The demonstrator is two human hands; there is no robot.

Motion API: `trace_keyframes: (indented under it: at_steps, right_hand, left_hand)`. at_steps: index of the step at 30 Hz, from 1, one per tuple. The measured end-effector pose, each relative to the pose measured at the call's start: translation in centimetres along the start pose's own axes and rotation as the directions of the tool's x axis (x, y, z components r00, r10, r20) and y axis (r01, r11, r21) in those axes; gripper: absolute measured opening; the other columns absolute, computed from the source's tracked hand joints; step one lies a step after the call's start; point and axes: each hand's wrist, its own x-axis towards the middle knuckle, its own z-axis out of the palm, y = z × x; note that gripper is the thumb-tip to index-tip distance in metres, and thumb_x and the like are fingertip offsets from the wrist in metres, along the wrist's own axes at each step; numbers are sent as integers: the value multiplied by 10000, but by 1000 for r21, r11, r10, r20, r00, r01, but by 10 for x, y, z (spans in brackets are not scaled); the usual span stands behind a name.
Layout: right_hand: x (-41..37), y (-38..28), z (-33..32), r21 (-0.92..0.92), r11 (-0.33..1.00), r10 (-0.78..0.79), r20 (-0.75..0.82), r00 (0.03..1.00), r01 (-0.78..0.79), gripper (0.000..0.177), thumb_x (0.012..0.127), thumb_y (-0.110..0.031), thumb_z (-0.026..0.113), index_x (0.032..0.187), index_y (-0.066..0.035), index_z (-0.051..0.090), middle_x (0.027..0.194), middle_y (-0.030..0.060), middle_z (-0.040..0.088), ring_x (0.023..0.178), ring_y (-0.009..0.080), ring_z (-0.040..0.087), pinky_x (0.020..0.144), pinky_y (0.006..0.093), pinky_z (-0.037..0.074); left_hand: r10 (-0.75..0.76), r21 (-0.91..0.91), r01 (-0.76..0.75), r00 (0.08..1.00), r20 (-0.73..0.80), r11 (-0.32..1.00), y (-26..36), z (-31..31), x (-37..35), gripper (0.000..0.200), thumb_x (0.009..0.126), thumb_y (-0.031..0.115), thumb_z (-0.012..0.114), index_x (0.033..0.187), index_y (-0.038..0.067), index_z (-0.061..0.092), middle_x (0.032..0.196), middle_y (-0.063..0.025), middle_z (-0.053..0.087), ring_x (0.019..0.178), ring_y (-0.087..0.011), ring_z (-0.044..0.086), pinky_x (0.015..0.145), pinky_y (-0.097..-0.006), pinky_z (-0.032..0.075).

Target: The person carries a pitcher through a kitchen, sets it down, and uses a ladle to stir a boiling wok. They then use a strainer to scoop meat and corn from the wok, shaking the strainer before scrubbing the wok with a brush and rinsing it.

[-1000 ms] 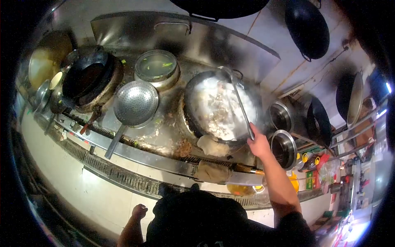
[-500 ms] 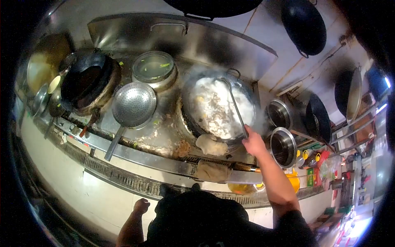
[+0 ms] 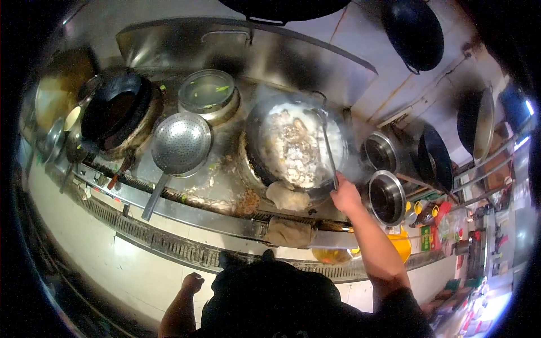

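Note:
My right hand [image 3: 345, 194] is wrapped round the handle of a long metal ladle [image 3: 329, 147], at the near right rim of a wok [image 3: 256, 121]. The ladle's far end reaches the back right of the wok, its bowl hard to make out. White foam and pale chunks of food [image 3: 293, 149] fill the wok, and steam rises from it. A folded tan cloth [image 3: 286, 197] lies against the wok's near edge. My left hand [image 3: 193, 283] hangs low at my side, fingers curled in, with nothing visible in it.
Left of the wok are a perforated strainer [image 3: 181, 143] and a lidded-looking round pot [image 3: 207, 90]. A dark wok [image 3: 112, 110] sits farther left. Two metal pots [image 3: 380, 153] stand on the right. Another cloth [image 3: 289, 232] hangs on the front edge, and woks [image 3: 414, 34] hang on the wall.
The ladle's far end has swung right along the back of the wok. The foam has thinned in the middle, and more chunks show. My left hand stays where it was.

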Motion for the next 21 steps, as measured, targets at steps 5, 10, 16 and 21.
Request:
trace_keyframes:
  at_steps: [5,10,16,21]
  right_hand:
    - [-16,10,-15,137,976,-170,-12,985,170,681,755,-140,642,1369,-129,349,1002,230,618,900,392,601,807,441,486]
    - [-20,13,-23,163,982,-95,20,995,91,665,749,-144,641,1353,-88,369,998,249,610,903,388,602,804,442,484]
    - [17,5,7,40,999,26,56,998,-28,671,755,-146,642,1355,-59,354,1019,264,601,934,400,588,831,449,470]
    - [-13,4,-2,120,986,-124,37,992,119,669,748,-125,645,1352,-75,362,1047,258,597,956,411,577,855,450,462]
  left_hand:
    - [-51,37,50,999,17,998,21,-9,-3,342,749,306,655,990,65,648,1023,-184,638,995,-317,595,886,-383,464]
    - [-49,94,49,999,-1,994,14,-2,4,360,754,336,648,998,70,646,1044,-178,632,1020,-317,583,895,-390,460]
    - [-48,46,49,999,-16,998,10,-1,-10,361,742,344,654,975,68,651,1036,-164,638,1006,-323,588,895,-379,461]
    - [5,65,-3,999,-36,998,-21,11,-2,363,732,343,662,960,60,651,1005,-178,642,976,-325,600,872,-379,474]
